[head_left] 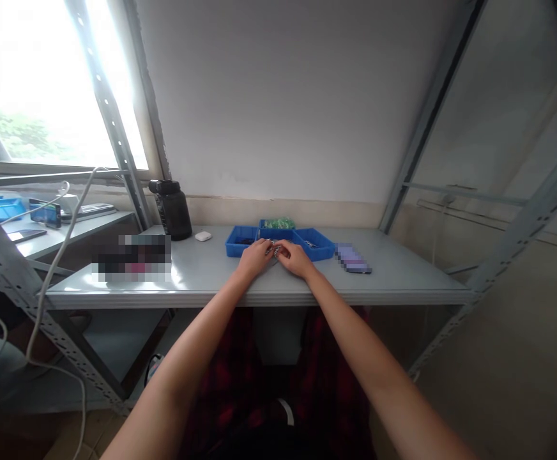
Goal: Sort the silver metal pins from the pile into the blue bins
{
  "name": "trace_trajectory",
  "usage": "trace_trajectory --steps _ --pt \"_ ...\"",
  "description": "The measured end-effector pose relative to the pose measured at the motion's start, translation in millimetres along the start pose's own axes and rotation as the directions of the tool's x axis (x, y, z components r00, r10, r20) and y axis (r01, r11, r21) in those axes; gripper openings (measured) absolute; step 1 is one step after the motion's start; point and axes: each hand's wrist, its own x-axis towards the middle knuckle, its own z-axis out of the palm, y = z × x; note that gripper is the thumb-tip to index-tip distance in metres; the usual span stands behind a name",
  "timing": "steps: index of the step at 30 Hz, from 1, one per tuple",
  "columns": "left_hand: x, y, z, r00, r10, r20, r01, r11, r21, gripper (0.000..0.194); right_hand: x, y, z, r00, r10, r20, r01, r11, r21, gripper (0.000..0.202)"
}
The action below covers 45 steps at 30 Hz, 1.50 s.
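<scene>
My left hand [258, 254] and my right hand [292, 257] meet at the front of the blue bins, with their fingers curled in. Between the fingertips are small shiny metal pieces [273, 248], too small to name. Just behind stand several blue plastic bins [240, 250]. The left one has dark small items in it. A back bin holds a green, clear-looking heap [279, 223]. In the right bin [320, 250] lie some thin metallic pieces. My hands hide part of the middle bin.
The grey shelf table [393, 268] has metal uprights on both sides. A dark water bottle [173, 211] and a white earbud case [202, 236] stand at the left, near a blurred-out item [132, 259]. To the right lies a phone [352, 258]. A white cable [43, 294] hangs at the left.
</scene>
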Motion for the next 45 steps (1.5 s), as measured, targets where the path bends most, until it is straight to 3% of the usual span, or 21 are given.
trace_trajectory --steps 20,27,40,45 --pt "0.7 0.4 0.2 0.999 -0.025 0.042 0.025 1.000 -0.003 0.015 1.1 5.1 2.7 0.994 -0.095 0.050 0.099 0.990 -0.103 0.032" --pt "0.4 -0.5 0.6 1.000 -0.008 0.030 0.008 1.000 -0.008 0.021 1.6 1.3 -0.1 1.000 -0.021 0.013 0.023 0.990 -0.142 0.036" --pt "0.9 0.9 -0.1 1.000 -0.016 0.005 0.016 0.999 -0.028 0.021 1.4 9.6 2.7 0.995 0.062 0.072 -0.043 0.969 -0.241 0.039" --pt "0.8 2.8 -1.9 0.999 -0.034 0.000 0.034 0.999 -0.035 0.020 0.8 6.7 0.4 0.992 0.128 -0.009 -0.126 0.960 -0.248 0.035"
